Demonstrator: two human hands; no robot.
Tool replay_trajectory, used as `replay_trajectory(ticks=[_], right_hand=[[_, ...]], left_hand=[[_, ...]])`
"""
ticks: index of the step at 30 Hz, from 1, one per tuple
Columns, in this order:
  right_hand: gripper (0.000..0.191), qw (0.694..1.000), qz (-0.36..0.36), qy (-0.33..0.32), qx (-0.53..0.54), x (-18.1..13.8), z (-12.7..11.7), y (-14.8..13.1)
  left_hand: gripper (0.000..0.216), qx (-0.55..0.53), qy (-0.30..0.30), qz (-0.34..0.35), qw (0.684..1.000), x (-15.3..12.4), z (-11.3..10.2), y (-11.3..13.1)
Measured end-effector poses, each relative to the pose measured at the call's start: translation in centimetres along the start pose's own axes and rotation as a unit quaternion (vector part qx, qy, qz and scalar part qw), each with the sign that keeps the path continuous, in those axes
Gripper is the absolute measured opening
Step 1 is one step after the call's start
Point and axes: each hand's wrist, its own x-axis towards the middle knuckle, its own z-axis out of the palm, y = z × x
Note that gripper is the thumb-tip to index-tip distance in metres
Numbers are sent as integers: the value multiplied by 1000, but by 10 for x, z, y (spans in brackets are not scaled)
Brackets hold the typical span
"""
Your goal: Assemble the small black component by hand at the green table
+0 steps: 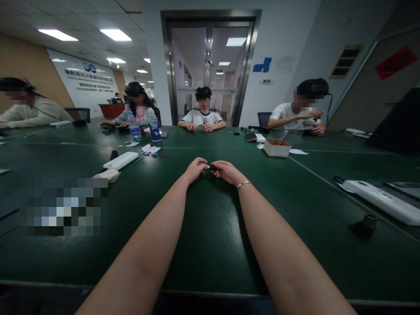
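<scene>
Both my arms reach out over the green table (210,245), and my hands meet near its middle. My right hand (228,172), with a silver bracelet at the wrist, is closed around a small black object with a light, metallic-looking end (213,168). My left hand (196,169) is closed in a pinch at that pale end, on the object's left side. The object is too small to name its exact kind, and fingers cover part of it.
On the left lie a white elongated device (121,161) and paper scraps (151,149); two bottles (154,125) stand beyond. To the right are an open cardboard box (277,148), another white device (380,201) and a dark object (364,226). Several people sit around the table.
</scene>
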Motion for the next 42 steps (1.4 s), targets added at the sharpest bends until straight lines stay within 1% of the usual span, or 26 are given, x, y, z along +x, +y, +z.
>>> replay_trajectory(ticks=[3, 7, 11, 15, 19, 20, 21, 23, 25, 30, 36, 42], right_hand=[[7, 1000, -3, 3, 2, 1, 0, 1], [5, 1000, -2, 10, 9, 1, 1, 0], [9, 1000, 5, 18, 10, 0, 2, 0], [8, 1000, 1, 13, 20, 1, 2, 0], [6, 1000, 0, 13, 28, 2, 0, 1], [5, 1000, 0, 12, 29, 2, 0, 1], [5, 999, 0, 12, 29, 2, 0, 1], [5, 999, -2, 11, 30, 2, -1, 2], [5, 999, -2, 11, 30, 3, -1, 2], [5, 999, -4, 8, 33, 4, -3, 3], [4, 999, -3, 7, 32, 4, -3, 3], [5, 999, -2, 6, 32, 3, -2, 2]], left_hand=[[18, -8, -16, 7, 1000, -2, -1, 3], [10, -6, -21, 11, 1000, -1, 0, 2], [21, -4, -26, 7, 1000, 0, 2, 1], [12, -24, -23, 1, 999, 1, 2, 1], [13, -3, -41, 12, 999, 4, 2, -5], [16, 4, -43, 15, 999, 4, 1, -7], [19, 7, -44, 18, 999, 5, 1, -8], [17, 3, -40, 23, 999, 5, 1, -9], [13, -6, -38, 24, 999, 4, 1, -8], [13, 4, -40, 27, 999, 0, 2, -3], [11, -17, -49, 13, 999, -3, 2, 4], [9, -16, -61, 25, 998, -2, 2, 3]])
